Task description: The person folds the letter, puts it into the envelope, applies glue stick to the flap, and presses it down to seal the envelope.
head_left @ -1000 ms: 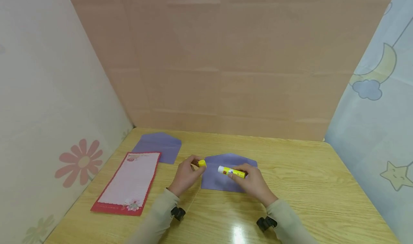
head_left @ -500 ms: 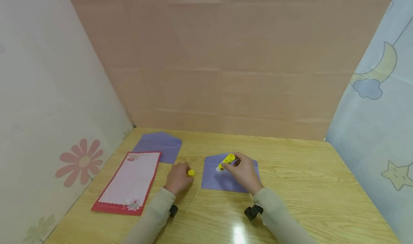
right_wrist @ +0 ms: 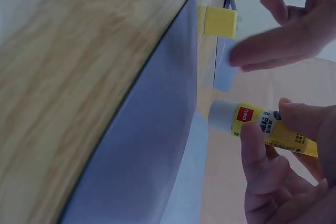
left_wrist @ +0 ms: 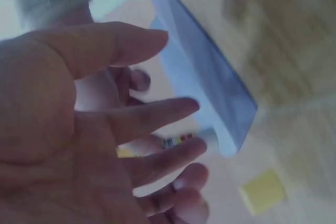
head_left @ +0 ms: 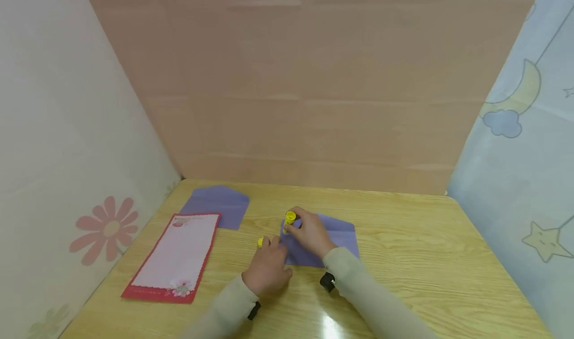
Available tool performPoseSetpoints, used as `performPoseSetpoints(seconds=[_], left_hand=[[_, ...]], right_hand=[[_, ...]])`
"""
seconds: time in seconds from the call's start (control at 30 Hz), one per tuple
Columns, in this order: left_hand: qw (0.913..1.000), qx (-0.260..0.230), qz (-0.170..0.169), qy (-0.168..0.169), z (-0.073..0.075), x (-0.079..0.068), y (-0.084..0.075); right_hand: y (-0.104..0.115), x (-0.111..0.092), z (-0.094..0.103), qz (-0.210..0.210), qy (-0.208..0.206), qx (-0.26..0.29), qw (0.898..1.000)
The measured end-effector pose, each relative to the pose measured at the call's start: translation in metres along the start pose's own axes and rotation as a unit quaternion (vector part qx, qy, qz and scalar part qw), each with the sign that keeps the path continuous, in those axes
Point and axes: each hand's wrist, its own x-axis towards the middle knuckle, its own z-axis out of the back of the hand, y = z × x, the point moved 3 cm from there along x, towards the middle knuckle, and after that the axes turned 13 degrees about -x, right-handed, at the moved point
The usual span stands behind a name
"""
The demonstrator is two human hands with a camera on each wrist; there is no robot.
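Note:
My right hand grips a yellow glue stick between thumb and fingers, its white end pointing down. That end is at the left part of a purple envelope's flap; whether they touch I cannot tell. The envelope lies with its flap unfolded. My left hand hovers at the envelope's left edge, fingers spread and holding nothing in the left wrist view. Just beyond its fingers, the yellow cap stands on the table, partly hidden by them in the head view.
On the left lies a red-bordered sheet of letter paper, overlapping a second purple envelope. The wooden table reaches back to a brown-covered wall. Patterned cloth walls stand at both sides.
My left hand has put the yellow cap on the table, let it go and moved right to the envelope. The right hand has turned the glue stick white end down and brought it left.

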Motion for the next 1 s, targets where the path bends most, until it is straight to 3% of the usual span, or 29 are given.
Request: performPoseSetpoints(seconds=[0.13, 0.37, 0.7, 1.0], left_hand=[[0.9986, 0.014, 0.008, 0.05, -0.009, 0.001, -0.007], [0.9935, 0.052, 0.031, 0.097, -0.019, 0.005, -0.004], [0.9936, 0.056, 0.023, 0.096, -0.015, 0.006, -0.004], [0.9935, 0.068, 0.016, 0.09, -0.018, 0.006, -0.002]], right_hand=[[0.003, 0.006, -0.005, 0.003, 0.006, 0.004, 1.0], [0.004, 0.012, -0.017, 0.008, 0.036, -0.003, 0.999], [0.001, 0.004, -0.013, 0.028, 0.041, -0.009, 0.999], [-0.021, -0.014, 0.003, 0.022, 0.028, 0.003, 0.999]])
